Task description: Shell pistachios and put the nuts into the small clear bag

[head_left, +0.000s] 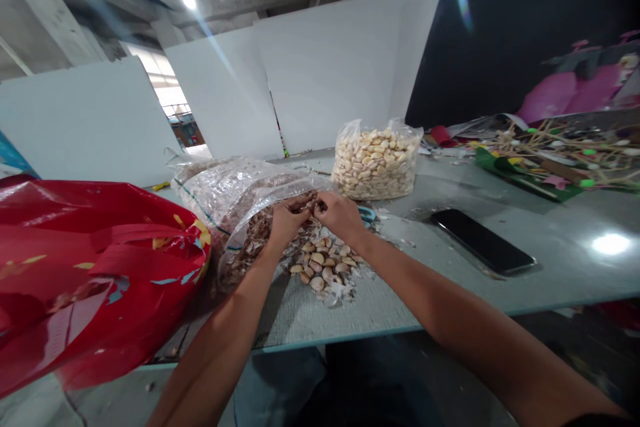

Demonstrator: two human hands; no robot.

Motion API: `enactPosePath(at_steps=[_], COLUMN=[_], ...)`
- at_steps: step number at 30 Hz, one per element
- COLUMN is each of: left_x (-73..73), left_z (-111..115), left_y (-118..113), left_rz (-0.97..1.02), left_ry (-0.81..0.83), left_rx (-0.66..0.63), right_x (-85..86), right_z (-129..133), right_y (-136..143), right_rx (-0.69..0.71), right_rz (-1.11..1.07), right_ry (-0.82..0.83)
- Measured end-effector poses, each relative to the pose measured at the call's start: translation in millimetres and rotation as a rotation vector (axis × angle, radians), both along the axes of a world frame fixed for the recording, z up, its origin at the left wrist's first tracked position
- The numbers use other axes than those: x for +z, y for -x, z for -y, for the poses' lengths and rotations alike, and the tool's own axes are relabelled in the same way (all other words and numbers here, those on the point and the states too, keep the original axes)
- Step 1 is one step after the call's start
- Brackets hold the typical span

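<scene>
My left hand (290,219) and my right hand (338,213) meet at the mouth of a clear plastic bag (245,190) full of brown garlic skins (257,235). The fingers of both hands are pinched around something small, too hidden to make out. Just below them, a pile of unpeeled garlic cloves (325,261) lies on the table among loose skins. Behind my right hand stands a clear bag of peeled cloves (377,163). The blue handles of scissors (367,215) show beside my right wrist.
A large red bag (100,267) fills the left side. A black phone (483,240) lies on the table (450,287) at the right. Sticks with coloured tips (565,153) and pink bottles (570,93) are at the far right. White panels (340,73) stand behind.
</scene>
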State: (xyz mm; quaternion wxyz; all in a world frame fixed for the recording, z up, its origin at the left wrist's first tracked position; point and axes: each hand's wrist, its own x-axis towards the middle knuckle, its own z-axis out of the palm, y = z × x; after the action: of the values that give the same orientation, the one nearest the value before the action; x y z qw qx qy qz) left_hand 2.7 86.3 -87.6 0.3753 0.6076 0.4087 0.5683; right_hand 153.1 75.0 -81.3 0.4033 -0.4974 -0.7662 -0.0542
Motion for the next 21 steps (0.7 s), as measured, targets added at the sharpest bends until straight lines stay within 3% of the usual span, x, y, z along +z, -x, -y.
enactPosePath(at_steps=[6, 12, 16, 21], left_x=[-1.8, -1.3, -4.4, -6.6], left_z=[3, -1, -4, -3], left_y=[3, 5, 5, 5], left_rz=[-0.117, 0.174, 0.305, 0.247], left_ry=[-0.003, 0.134, 0.171, 0.155], left_rx=[0.064, 0.01, -0.046, -0.111], right_x=[2.8, -4.3, -9.6, -16.7], right_z=[-8, -15, -19, -19], right_y=[-16, -20, -16, -5], right_rx=[-0.002, 0.033, 0.234, 0.519], right_rz=[-0.065, -0.182, -0.308, -0.559], right_ry=[-0.015, 0.13, 0.16, 0.256])
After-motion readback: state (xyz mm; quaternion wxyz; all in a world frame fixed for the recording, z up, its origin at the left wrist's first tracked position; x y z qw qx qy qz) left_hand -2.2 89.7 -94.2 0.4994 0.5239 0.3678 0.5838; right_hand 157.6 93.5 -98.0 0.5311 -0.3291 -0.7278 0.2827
